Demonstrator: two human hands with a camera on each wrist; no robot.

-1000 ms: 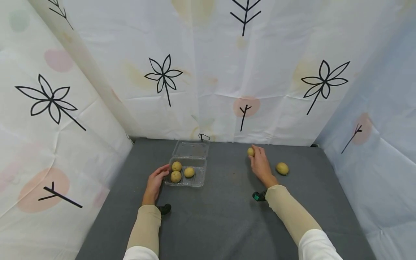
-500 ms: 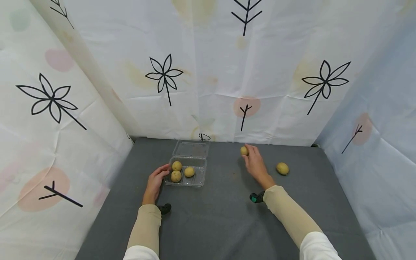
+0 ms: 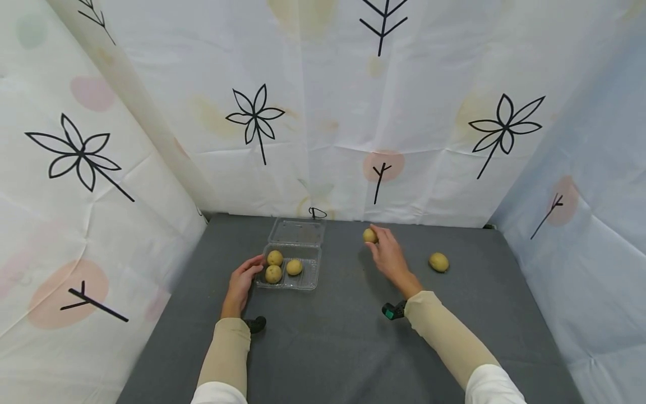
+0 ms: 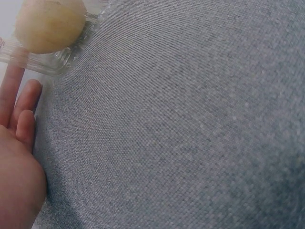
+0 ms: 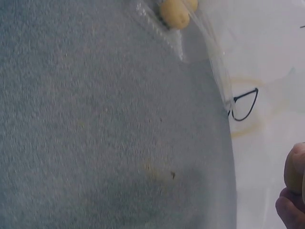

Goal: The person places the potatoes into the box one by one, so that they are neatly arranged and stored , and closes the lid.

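My right hand [image 3: 391, 255] holds a small potato [image 3: 369, 235] between thumb and fingers, over the far middle of the table. In the right wrist view that potato [image 5: 293, 174] shows only at the right edge. To the left, a clear plastic clamshell container [image 3: 310, 283] lies with its lid folded back. Three potatoes sit in it, among them one potato [image 3: 294, 267] standing apart from the other two. My left hand [image 3: 242, 283] rests its extended fingers against the container's left side. In the left wrist view those fingers [image 4: 10, 90] reach its wall below a potato [image 4: 50, 26].
Another potato [image 3: 438, 262] lies on the grey table [image 3: 333, 348], right of my right hand. Printed white cloth [image 3: 333, 112] hangs behind the table and along both sides. The raised lid [image 3: 298, 231] lies back close to the rear cloth.
My right hand has moved left with the potato, toward the container. The left hand, the container and the potato at the right have stayed where they were.
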